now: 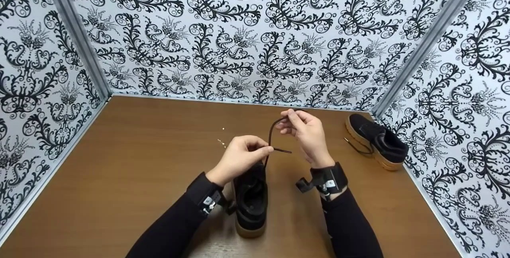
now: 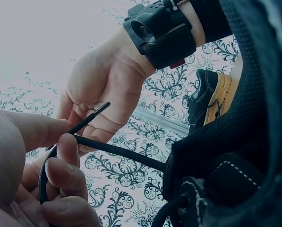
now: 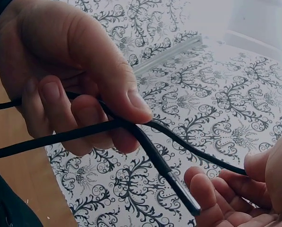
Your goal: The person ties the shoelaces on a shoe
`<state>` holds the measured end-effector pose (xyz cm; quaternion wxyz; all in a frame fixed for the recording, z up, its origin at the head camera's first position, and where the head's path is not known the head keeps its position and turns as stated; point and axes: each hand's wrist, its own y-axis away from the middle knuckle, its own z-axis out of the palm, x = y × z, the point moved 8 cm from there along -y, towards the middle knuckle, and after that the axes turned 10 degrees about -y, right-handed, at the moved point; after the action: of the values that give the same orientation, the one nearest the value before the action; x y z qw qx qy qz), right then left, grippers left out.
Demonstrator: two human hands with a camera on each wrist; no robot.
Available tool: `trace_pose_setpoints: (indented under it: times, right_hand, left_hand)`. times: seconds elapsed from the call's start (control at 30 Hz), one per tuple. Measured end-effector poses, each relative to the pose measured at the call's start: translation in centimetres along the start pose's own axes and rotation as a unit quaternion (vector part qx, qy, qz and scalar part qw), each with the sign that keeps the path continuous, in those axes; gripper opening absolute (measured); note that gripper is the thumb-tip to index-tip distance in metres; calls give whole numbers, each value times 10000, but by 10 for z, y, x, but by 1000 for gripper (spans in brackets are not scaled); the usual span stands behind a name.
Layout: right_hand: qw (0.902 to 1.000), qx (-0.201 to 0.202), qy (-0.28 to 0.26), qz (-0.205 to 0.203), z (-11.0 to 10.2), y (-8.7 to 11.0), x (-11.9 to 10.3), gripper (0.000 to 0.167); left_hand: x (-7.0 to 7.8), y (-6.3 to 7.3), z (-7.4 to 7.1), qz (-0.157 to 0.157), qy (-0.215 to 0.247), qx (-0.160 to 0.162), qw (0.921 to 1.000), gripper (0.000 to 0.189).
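A black shoe (image 1: 255,224) with a tan sole stands on the table below the hands, its heel toward me. My left hand (image 1: 239,156) pinches a black shoelace (image 1: 270,132) above the front of the shoe. The lace's metal-tipped end (image 3: 183,193) sticks out past the left thumb and finger. Higher and to the right, my right hand (image 1: 308,134) pinches another stretch of lace, which arcs across to the left hand. In the left wrist view, one strand of lace (image 2: 122,151) runs down to the shoe. The left hand and forearm hide much of the shoe's front.
Another black shoe (image 1: 374,136) lies at the table's right side, its loose lace (image 1: 358,149) trailing leftward. Small pale bits (image 1: 222,143) are scattered on the brown table (image 1: 151,162). Patterned walls (image 1: 223,35) enclose the back and sides.
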<state>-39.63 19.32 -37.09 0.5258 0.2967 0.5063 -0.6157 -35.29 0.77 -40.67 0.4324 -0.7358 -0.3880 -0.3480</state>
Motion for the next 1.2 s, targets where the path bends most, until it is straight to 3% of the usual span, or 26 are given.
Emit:
trace_pose_setpoints:
  times: [0.87, 1.2]
  right_hand:
    - [9984, 175, 526, 67, -5, -2, 4, 25]
    - [9901, 358, 1330, 259, -10, -1, 6, 38]
  left_hand:
    - [-1, -1, 0, 19, 110, -14, 9999, 14]
    - [-2, -1, -2, -45, 109, 35, 9999, 14]
